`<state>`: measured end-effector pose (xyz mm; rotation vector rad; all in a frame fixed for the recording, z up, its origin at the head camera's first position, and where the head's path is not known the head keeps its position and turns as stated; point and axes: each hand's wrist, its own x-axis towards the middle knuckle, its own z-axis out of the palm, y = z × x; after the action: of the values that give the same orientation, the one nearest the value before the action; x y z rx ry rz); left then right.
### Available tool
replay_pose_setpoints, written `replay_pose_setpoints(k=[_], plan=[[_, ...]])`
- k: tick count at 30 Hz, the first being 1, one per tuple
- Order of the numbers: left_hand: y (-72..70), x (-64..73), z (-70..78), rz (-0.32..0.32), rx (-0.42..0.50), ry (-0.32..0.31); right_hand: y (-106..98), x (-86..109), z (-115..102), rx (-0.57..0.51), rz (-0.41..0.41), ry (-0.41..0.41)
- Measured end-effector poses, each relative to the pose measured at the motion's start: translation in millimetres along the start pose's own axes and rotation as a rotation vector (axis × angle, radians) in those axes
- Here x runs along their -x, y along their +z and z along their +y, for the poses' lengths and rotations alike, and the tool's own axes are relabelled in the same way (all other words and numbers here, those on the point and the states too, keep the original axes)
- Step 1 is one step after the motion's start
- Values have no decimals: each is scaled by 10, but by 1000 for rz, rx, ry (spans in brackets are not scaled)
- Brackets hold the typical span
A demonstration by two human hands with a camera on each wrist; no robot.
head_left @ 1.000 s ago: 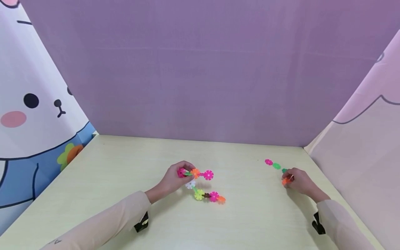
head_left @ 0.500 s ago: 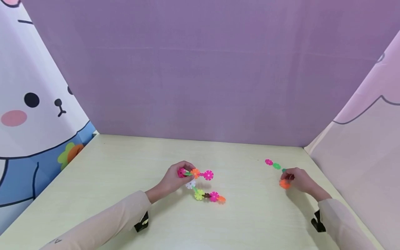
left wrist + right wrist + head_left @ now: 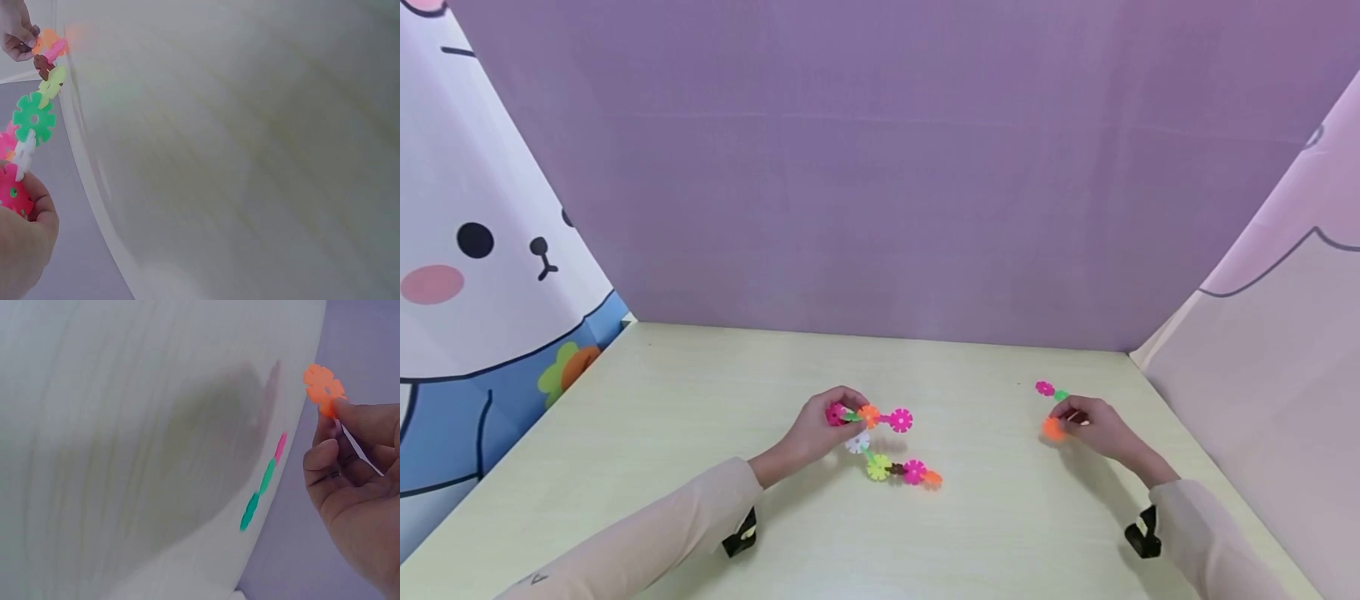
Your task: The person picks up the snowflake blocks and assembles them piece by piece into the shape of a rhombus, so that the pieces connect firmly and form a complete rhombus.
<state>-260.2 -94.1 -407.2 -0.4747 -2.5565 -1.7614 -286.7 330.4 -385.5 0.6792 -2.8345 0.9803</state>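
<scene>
Near the middle of the pale table [image 3: 977, 533], a chain of slotted flower discs [image 3: 857, 442] extends from the left hand [image 3: 816, 429], which grips its upper part between thumb and fingers. The lower run of the chain carries, in order, white, green, yellow, brown, pink and orange discs; whether its end touches the table cannot be told. The right hand [image 3: 1097, 429] is positioned well apart from the left hand and pinches a single orange disc [image 3: 325, 387] between thumb and forefinger, raised off the table. Near the right hand, a pink disc [image 3: 1045, 388], a light green disc [image 3: 1061, 395] and a dark green disc [image 3: 249, 512] lie in a row on the table; in the head view, the right hand hides the dark green disc. A purple panel [image 3: 880, 167] stands along the far table edge.
</scene>
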Motion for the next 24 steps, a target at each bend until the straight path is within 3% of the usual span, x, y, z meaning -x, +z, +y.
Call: replay_pose_setpoints(k=[7,17,24], plan=[[-2,2,-1,-10,12,-4,191,-87,-159,-143,-16,11],[3,6,5,-11,17,-13,520,-201,-449,-223,-37,-53],[0,24,42,-2,9,-12,702,-282,-713,-258,-54,-45]])
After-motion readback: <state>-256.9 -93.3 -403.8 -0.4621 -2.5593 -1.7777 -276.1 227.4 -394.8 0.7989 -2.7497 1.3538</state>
